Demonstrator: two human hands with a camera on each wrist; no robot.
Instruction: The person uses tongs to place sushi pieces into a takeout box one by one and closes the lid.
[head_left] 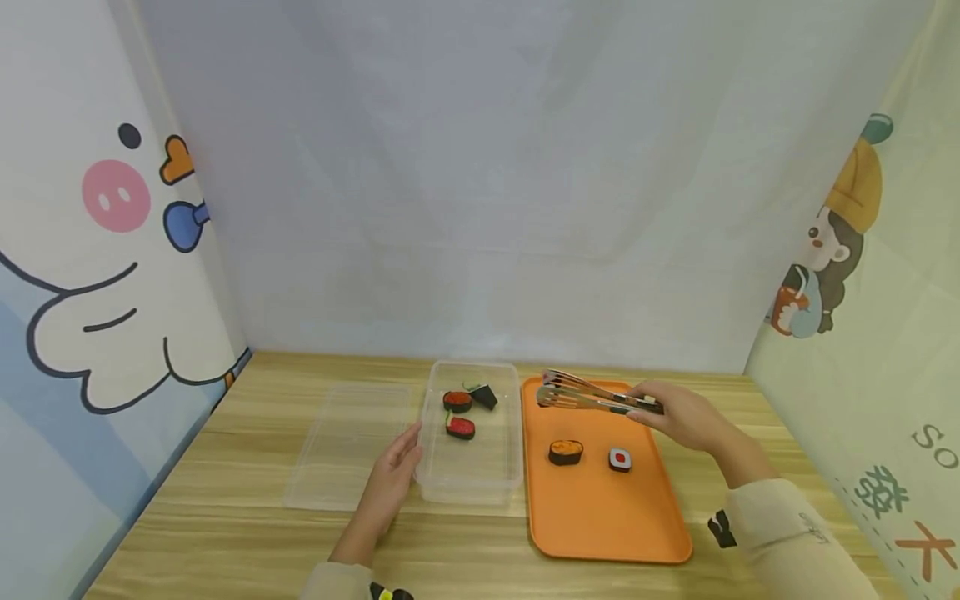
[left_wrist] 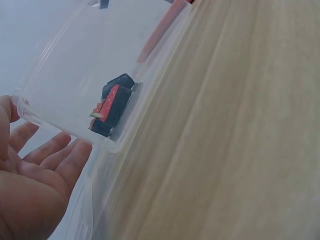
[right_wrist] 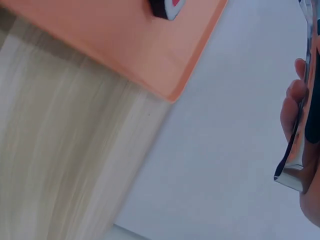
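My left hand (head_left: 393,467) rests with relaxed fingers against the left side of a clear plastic container (head_left: 480,471). Inside the container sit two red-topped sushi pieces, one (head_left: 457,401) behind the other (head_left: 461,427), beside a black-wrapped hand roll (head_left: 484,396). In the left wrist view the fingertips (left_wrist: 75,155) touch the container's outer wall. My right hand (head_left: 686,414) grips metal tongs (head_left: 600,400) with black handles above the orange tray's far part. A small dark and pinkish thing shows at the tong tips, mostly hidden behind them; I cannot tell its kind.
The orange tray (head_left: 607,525) holds an orange-topped sushi piece (head_left: 566,452) and a white square roll (head_left: 619,459) with a red centre. A clear lid (head_left: 345,450) lies left of the container on the wooden table (head_left: 225,533). A pale curtain (head_left: 480,208) hangs behind.
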